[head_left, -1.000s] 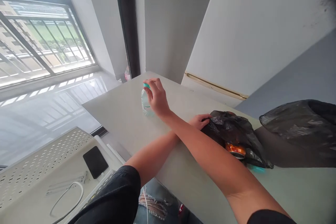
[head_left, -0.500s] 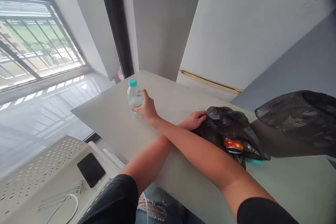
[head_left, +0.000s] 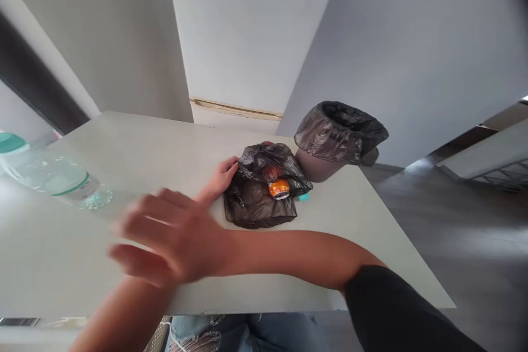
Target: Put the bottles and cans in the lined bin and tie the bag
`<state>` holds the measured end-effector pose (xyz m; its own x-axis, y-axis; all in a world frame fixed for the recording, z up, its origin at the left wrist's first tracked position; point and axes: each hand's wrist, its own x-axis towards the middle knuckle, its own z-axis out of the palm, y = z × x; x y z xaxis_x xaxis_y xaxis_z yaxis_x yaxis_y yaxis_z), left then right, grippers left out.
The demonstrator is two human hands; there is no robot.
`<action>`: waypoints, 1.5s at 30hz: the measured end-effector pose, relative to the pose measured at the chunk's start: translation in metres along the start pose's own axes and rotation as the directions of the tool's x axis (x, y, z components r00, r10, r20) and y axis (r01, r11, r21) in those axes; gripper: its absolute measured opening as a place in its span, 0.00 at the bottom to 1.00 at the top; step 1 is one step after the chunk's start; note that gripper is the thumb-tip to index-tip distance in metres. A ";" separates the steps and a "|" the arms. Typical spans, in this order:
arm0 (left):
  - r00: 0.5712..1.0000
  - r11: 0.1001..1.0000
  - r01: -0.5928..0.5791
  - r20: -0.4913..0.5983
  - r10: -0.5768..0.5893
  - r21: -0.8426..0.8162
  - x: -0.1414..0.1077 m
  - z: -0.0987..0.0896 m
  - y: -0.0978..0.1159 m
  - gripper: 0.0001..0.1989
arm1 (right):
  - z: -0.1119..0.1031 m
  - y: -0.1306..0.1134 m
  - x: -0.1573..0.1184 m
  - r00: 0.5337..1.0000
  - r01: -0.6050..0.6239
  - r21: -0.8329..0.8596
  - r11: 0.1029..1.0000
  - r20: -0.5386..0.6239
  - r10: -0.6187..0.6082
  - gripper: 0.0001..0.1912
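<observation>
My left hand (head_left: 220,180) pinches the left edge of a black plastic bag (head_left: 258,206) on the table. An orange drink can (head_left: 279,189) pokes out of the bag's opening, beside a teal cap (head_left: 304,197). Crossed over my left forearm, my right hand (head_left: 177,236) is blurred, its fingers apart and nothing in them. Left of it is a clear plastic bottle (head_left: 61,179) with a teal cap, leaning toward the left edge of the view. Whether its base rests on the table I cannot tell. A gap separates it from my fingers.
Behind the bag on the right stands a bin (head_left: 317,165) lined with a black bag. A white panel with a tan handle strip (head_left: 237,109) rises behind the pale table (head_left: 363,247). The table's right edge drops to a grey floor (head_left: 466,242).
My right hand has let go of the bottle and moved away from it. The view has turned right, bringing the whole bin into sight. My left hand keeps its hold on the bag.
</observation>
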<state>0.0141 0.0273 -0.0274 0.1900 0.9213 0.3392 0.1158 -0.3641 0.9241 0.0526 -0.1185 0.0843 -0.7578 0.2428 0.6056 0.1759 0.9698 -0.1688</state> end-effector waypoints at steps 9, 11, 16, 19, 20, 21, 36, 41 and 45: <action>0.981 0.874 0.154 -0.032 -0.189 -0.461 -0.007 0.000 0.023 0.15 | -0.115 0.081 -0.199 0.878 -0.470 -0.298 0.830 -0.066 0.474 0.16; 0.977 0.830 0.172 -0.017 -0.213 -0.531 -0.010 -0.001 0.027 0.15 | -0.124 0.090 -0.213 0.855 -0.498 -0.372 0.783 -0.058 0.516 0.11; 0.991 0.800 0.089 -0.028 -0.131 -0.593 -0.014 -0.006 0.027 0.19 | -0.142 0.087 -0.223 0.778 -0.513 -0.481 0.711 0.089 0.622 0.11; 0.995 0.800 0.049 -0.044 -0.093 -0.598 -0.014 -0.011 0.023 0.22 | -0.148 0.082 -0.223 0.706 -0.533 -0.544 0.648 0.135 0.695 0.07; 0.994 0.799 0.043 -0.055 -0.094 -0.600 -0.014 -0.012 0.022 0.22 | -0.149 0.082 -0.224 0.688 -0.538 -0.557 0.632 0.144 0.712 0.08; 0.993 0.799 0.039 -0.065 -0.097 -0.600 -0.014 -0.013 0.021 0.22 | -0.149 0.083 -0.225 0.675 -0.543 -0.561 0.625 0.151 0.722 0.09; 0.981 0.839 0.007 -0.157 -0.110 -0.544 -0.010 -0.009 0.022 0.18 | -0.182 0.088 -0.232 0.779 -0.450 -0.285 0.846 0.338 0.528 0.18; 0.979 0.832 0.022 -0.157 -0.131 -0.554 -0.010 -0.008 0.025 0.16 | -0.190 0.085 -0.235 0.673 -0.564 -0.430 0.705 0.254 0.694 0.13; 0.980 0.838 0.030 -0.149 -0.131 -0.545 -0.010 -0.007 0.026 0.18 | -0.185 0.091 -0.239 0.540 -0.657 -0.587 0.473 0.071 0.839 0.22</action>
<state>0.0083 0.0095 -0.0057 0.0261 0.9711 0.2374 -0.4282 -0.2037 0.8804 0.3655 -0.0844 0.0681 -0.3067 0.9429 0.1302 0.9499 0.3119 -0.0217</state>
